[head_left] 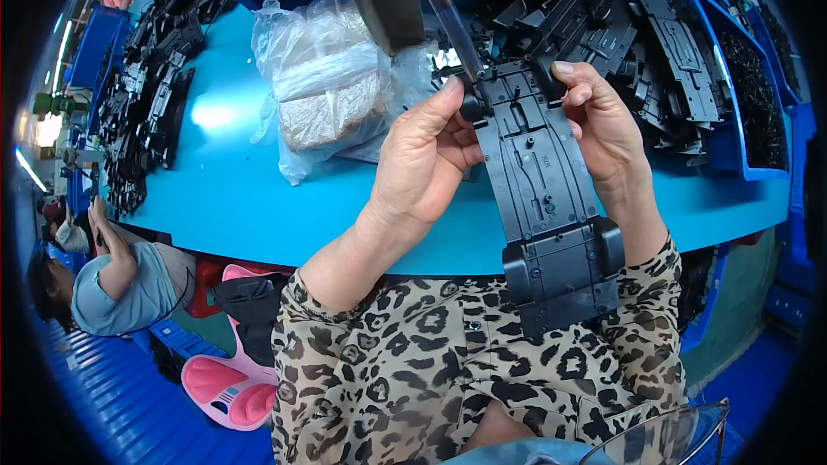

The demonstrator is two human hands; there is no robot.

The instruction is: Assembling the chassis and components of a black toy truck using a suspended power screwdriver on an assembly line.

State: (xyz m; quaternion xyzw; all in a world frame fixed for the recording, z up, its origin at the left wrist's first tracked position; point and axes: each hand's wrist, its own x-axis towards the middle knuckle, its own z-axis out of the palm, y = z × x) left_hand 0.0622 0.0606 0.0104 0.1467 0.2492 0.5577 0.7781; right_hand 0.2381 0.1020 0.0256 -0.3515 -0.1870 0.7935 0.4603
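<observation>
Far left, a long pile of black plastic parts (146,95) lines the blue table (233,198), then a clear bag of small pieces (332,95). Left hand (422,159) pinches the black toy car chassis (543,198) at its far left corner, right hand (599,120) clamps the opposite edge, keeping it steady under the hanging screwdriver (448,21), probably for a screw

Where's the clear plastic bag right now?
In the head view, the clear plastic bag lies on the blue table, up and left of the left hand, which holds the black chassis with the right hand.
</observation>
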